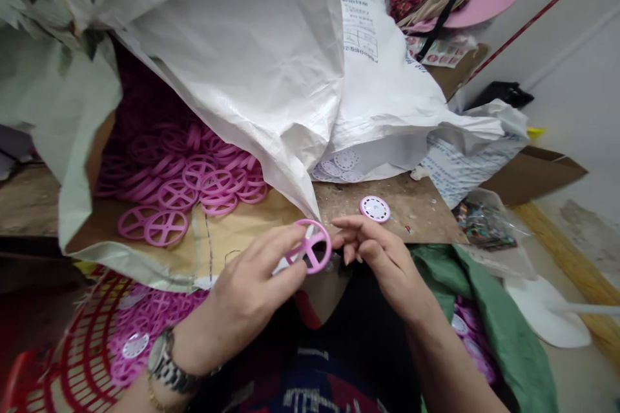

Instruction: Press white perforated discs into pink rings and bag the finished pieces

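My left hand (256,277), with a metal watch on its wrist, pinches a pink spoked ring (325,258) between thumb and fingers. Just right of that ring is my right hand (375,248), its fingers loosely curled and apart, with nothing visible in them. On the wooden table (334,200) beyond lies a pink disc with a white face (374,208). Many pink spoked rings (177,195) fill an open sack (261,210) at the left. White perforated discs (341,164) show in the mouth of a white printed bag (382,97).
A red basket (80,342) of pink pieces stands at lower left. At lower right a green sack (513,329) holds more pink and white pieces. A clear bag of small coloured parts (487,226) and a cardboard box (547,171) are farther right.
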`<move>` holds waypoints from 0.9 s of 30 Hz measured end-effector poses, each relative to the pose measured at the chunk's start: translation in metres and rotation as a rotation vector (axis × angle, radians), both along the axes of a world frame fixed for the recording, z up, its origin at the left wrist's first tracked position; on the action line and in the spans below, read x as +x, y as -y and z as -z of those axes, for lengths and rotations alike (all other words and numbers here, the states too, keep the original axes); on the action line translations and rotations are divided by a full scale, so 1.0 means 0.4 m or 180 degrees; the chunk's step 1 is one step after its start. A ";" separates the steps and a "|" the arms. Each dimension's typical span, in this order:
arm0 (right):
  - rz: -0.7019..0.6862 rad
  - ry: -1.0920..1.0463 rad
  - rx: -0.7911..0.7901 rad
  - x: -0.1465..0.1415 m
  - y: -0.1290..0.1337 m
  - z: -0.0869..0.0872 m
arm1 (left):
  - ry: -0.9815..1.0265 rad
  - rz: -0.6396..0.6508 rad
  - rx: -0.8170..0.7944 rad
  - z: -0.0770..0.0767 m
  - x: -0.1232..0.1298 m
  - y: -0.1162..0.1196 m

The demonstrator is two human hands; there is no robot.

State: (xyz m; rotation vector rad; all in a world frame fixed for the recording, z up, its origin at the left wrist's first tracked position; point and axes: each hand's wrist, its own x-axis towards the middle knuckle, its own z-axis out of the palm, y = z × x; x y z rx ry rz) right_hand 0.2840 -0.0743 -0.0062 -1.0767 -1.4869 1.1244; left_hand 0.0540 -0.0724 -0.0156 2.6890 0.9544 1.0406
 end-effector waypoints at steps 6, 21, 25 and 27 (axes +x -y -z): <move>0.0007 -0.0173 -0.0540 -0.028 -0.008 -0.017 | 0.0314 0.0192 0.0015 0.009 0.041 0.008; 0.1010 0.2526 0.1531 0.061 -0.141 -0.007 | 0.3122 0.0218 -0.4083 -0.004 0.093 -0.032; 0.1237 0.4027 0.1439 0.117 -0.248 0.015 | 0.3067 0.0220 -0.4183 0.005 0.095 -0.030; 0.1205 0.4387 0.1345 0.128 -0.286 0.031 | 0.3059 0.0243 -0.4221 0.010 0.097 -0.028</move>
